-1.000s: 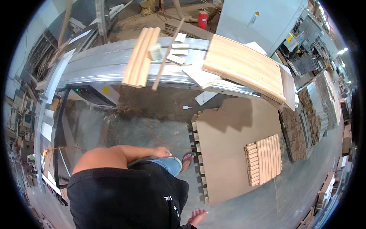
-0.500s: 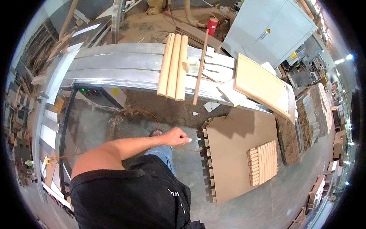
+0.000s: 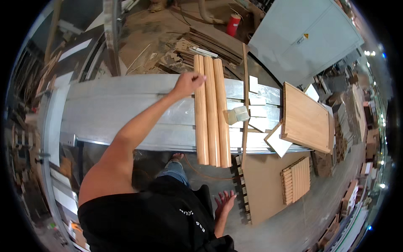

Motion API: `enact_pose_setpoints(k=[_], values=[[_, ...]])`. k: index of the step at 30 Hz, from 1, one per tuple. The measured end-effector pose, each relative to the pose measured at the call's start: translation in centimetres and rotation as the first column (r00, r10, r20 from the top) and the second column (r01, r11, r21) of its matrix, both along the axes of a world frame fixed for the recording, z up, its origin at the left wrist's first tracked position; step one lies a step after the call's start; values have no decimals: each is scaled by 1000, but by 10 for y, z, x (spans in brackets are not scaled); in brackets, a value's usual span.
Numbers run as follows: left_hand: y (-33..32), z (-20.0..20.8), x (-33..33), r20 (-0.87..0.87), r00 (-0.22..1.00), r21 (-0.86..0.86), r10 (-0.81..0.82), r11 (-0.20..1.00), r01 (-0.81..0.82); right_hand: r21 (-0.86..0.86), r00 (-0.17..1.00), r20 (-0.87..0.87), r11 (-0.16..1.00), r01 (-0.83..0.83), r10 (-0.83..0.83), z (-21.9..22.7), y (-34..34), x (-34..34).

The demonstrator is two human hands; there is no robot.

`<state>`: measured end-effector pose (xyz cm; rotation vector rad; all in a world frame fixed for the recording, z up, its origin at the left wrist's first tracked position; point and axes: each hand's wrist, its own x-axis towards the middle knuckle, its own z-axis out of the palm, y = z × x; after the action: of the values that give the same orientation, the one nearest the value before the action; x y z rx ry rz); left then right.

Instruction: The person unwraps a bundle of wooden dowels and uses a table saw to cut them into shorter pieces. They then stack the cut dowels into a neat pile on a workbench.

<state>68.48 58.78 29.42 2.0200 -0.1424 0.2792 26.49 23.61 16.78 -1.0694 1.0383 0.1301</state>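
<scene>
Three rounded wooden poles lie side by side across the metal bench, their near ends jutting over its front edge. My left hand is at the upper part of the leftmost pole, its curled fingertips in front of the wood; contact cannot be made out. Its fingers are closed, and whatever they hold, if anything, is hidden. Low by my body, my right hand is open with fingers spread, holding nothing. A clear-whitish block-like container sits just right of the poles, beside a thin wooden strip.
A wooden tray-like panel and white pieces lie on the bench's right. Beyond it, a stack of short poles rests on a brown board near the floor. A grey cabinet and red cylinder stand behind.
I have come closer to the bench. My left hand has moved up and forward from before my body to the poles. My right hand has come into view, open.
</scene>
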Motion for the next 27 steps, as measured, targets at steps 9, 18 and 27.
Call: enact_pose_setpoints(k=[9, 18, 27], values=[[59, -62, 236, -257, 903, 113, -344, 918, 381, 50, 958, 216, 982, 182, -189, 42, 127, 121], [35, -91, 277, -600, 667, 218, -441, 713, 667, -127, 862, 291, 876, 465, -415, 88, 199, 196], [44, -82, 277, -563, 685, 285, -462, 669, 686, -97, 822, 348, 855, 509, -450, 41, 179, 187]])
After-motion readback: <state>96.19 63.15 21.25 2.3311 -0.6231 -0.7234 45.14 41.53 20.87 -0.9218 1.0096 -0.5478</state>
